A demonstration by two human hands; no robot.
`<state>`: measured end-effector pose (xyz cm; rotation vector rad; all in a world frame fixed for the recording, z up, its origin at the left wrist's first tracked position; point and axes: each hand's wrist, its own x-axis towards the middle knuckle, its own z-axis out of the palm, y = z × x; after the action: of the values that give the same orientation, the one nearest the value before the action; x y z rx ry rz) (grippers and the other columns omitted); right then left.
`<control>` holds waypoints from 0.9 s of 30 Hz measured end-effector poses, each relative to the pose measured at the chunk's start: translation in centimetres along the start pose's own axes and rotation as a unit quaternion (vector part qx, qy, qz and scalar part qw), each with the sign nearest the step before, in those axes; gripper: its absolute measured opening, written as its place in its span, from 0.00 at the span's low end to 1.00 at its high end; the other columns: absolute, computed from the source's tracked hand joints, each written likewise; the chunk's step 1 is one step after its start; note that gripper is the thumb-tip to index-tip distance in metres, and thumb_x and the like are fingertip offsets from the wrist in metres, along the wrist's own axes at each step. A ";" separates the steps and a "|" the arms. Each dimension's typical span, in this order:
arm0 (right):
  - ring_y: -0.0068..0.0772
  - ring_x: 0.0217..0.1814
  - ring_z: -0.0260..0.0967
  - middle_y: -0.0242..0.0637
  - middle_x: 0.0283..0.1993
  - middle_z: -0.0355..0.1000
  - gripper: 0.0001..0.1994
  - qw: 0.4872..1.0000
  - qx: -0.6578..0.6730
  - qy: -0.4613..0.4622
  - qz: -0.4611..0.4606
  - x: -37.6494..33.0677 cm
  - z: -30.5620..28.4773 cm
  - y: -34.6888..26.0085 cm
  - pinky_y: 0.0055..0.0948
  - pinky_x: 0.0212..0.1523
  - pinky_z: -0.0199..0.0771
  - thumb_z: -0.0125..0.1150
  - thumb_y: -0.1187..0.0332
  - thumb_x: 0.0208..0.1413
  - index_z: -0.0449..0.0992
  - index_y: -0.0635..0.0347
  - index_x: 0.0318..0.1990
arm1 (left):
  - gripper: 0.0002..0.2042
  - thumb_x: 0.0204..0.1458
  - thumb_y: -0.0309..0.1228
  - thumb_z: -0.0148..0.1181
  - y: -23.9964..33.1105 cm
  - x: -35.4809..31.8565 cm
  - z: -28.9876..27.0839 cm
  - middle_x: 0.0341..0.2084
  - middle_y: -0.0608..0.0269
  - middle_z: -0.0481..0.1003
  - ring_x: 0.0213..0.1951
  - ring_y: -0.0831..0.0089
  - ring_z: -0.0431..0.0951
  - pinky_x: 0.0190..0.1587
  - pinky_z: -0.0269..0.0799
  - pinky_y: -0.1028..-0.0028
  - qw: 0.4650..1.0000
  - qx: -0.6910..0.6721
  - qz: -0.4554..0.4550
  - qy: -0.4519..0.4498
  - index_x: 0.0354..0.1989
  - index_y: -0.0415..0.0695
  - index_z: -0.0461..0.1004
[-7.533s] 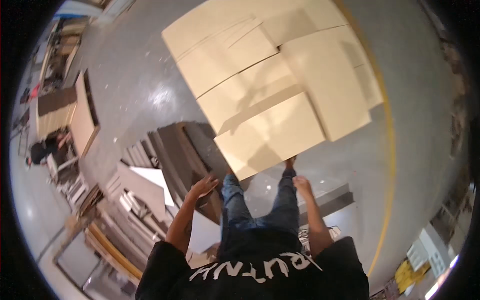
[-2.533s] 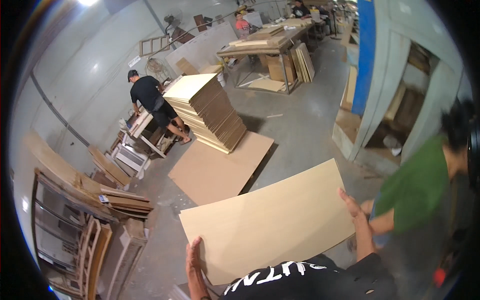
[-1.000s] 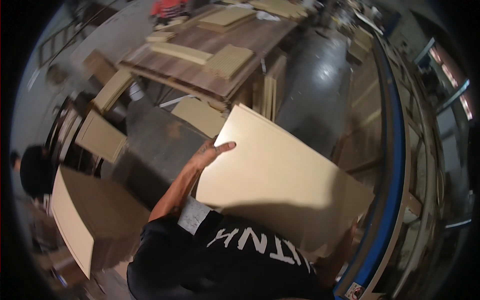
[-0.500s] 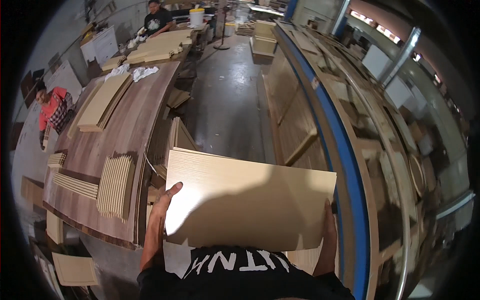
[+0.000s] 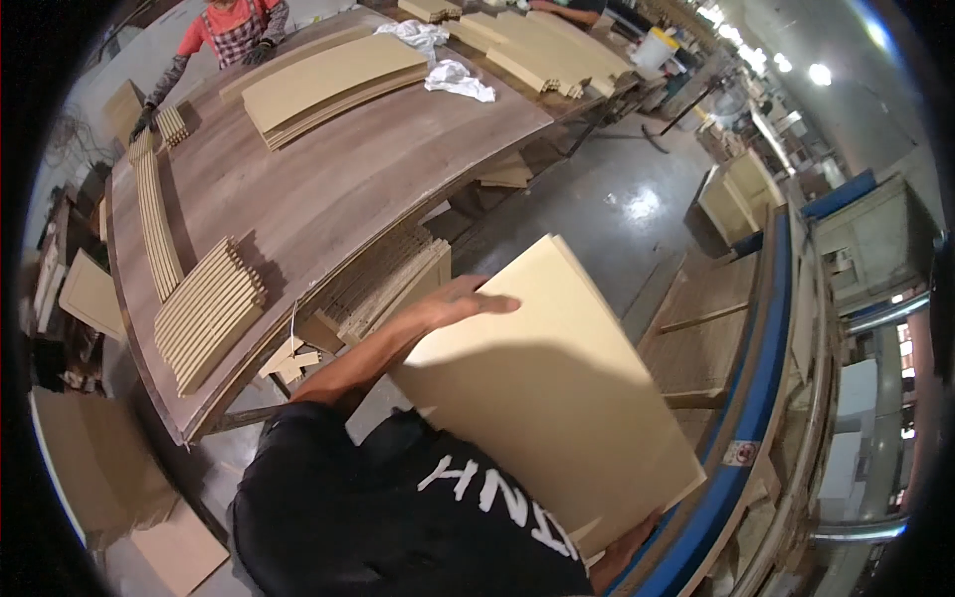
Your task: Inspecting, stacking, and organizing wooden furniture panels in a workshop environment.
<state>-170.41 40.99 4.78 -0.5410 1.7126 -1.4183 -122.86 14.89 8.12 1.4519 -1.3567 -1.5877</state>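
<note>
A small stack of cream rectangular panels [image 5: 537, 388] lies tilted in front of my chest, held between both hands. My left hand [image 5: 473, 303] is closed on its left edge, thumb across the top face and fingers hidden beneath. At the lower right edge, my right hand [image 5: 632, 537] grips the panels; most of its fingers are out of sight behind them. A shadow covers much of the top face. The right end of the stack comes close to the blue rail [image 5: 741, 428].
On the brown table [image 5: 338, 209] at left are grooved strips [image 5: 209, 313], a long strip bundle [image 5: 154, 214], stacked panels [image 5: 328, 85] and a white cloth [image 5: 458, 82]. A person [image 5: 234, 30] in a checked apron works behind it. Wooden crates [image 5: 393, 279] stand below the table edge.
The view has swung left and tilted, so the table fills more of it. The panels have turned from level to slanting, still in both my hands. The apron-wearing person now reaches to the strips.
</note>
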 end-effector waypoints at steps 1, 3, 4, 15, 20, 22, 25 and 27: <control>0.45 0.65 0.53 0.45 0.67 0.51 0.36 1.000 -0.005 0.008 0.001 1.7 0.8 -1.5 0.41 0.61 0.56 0.41 0.42 0.60 0.50 0.57 0.67 | 0.46 0.41 0.59 0.62 2.2 1.3 0.0 0.60 0.38 0.59 0.64 0.51 0.56 0.64 0.50 0.62 1.000 0.005 0.002 -0.013 0.61 0.33 0.60; 0.45 0.65 0.53 0.45 0.67 0.51 0.36 1.000 -0.018 0.011 0.008 6.6 2.6 -3.7 0.41 0.62 0.55 0.41 0.41 0.59 0.50 0.57 0.67 | 0.47 0.39 0.60 0.62 8.3 3.9 -0.8 0.60 0.37 0.57 0.63 0.50 0.56 0.64 0.50 0.62 0.996 -0.070 -0.001 -0.056 0.60 0.32 0.60; 0.45 0.65 0.52 0.45 0.68 0.50 0.37 1.000 -0.022 0.010 0.009 9.2 3.3 -4.4 0.42 0.62 0.55 0.41 0.41 0.59 0.49 0.57 0.67 | 0.49 0.39 0.62 0.61 8.5 7.3 -0.7 0.60 0.36 0.56 0.64 0.48 0.54 0.64 0.49 0.58 0.998 -0.042 0.012 -0.049 0.61 0.32 0.59; 0.48 0.68 0.48 0.46 0.69 0.47 0.39 0.990 -0.075 -0.123 -0.004 42.2 14.7 -15.1 0.45 0.63 0.52 0.40 0.38 0.58 0.47 0.58 0.68 | 0.43 0.41 0.55 0.63 10.1 35.1 -0.1 0.55 0.39 0.65 0.58 0.49 0.64 0.60 0.58 0.56 0.991 -0.117 0.024 0.062 0.59 0.33 0.62; 0.50 0.69 0.45 0.48 0.69 0.46 0.43 0.962 -0.051 -0.264 0.046 55.2 25.5 -20.8 0.49 0.64 0.50 0.41 0.35 0.56 0.45 0.59 0.68 | 0.40 0.43 0.56 0.60 11.4 35.2 -3.5 0.55 0.39 0.66 0.58 0.49 0.64 0.59 0.58 0.59 0.973 -0.155 -0.033 0.171 0.58 0.33 0.64; 0.50 0.69 0.45 0.49 0.69 0.46 0.43 0.951 -0.086 -0.296 0.035 58.1 32.0 -22.2 0.48 0.63 0.51 0.41 0.35 0.55 0.46 0.59 0.68 | 0.40 0.44 0.54 0.61 11.0 34.8 -5.3 0.54 0.39 0.66 0.57 0.49 0.65 0.59 0.58 0.59 0.957 -0.161 -0.042 0.236 0.57 0.33 0.64; 0.51 0.67 0.47 0.51 0.67 0.48 0.43 0.927 -0.148 -0.345 0.007 63.2 40.5 -22.6 0.47 0.62 0.53 0.41 0.35 0.55 0.47 0.61 0.67 | 0.37 0.43 0.46 0.65 10.2 33.3 -7.3 0.51 0.38 0.68 0.56 0.52 0.67 0.56 0.62 0.62 0.883 -0.277 -0.021 0.378 0.56 0.30 0.64; 0.51 0.66 0.49 0.51 0.66 0.50 0.43 0.911 -0.173 -0.375 -0.008 65.6 47.2 -22.8 0.47 0.61 0.55 0.41 0.35 0.55 0.48 0.62 0.67 | 0.36 0.43 0.45 0.65 8.8 32.8 -10.4 0.50 0.40 0.69 0.54 0.53 0.68 0.55 0.65 0.64 0.868 -0.331 -0.012 0.369 0.56 0.30 0.64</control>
<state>-173.36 -42.95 4.36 -1.1276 1.3069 -0.7422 -122.35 -20.61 6.04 1.3864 -0.2988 -1.1261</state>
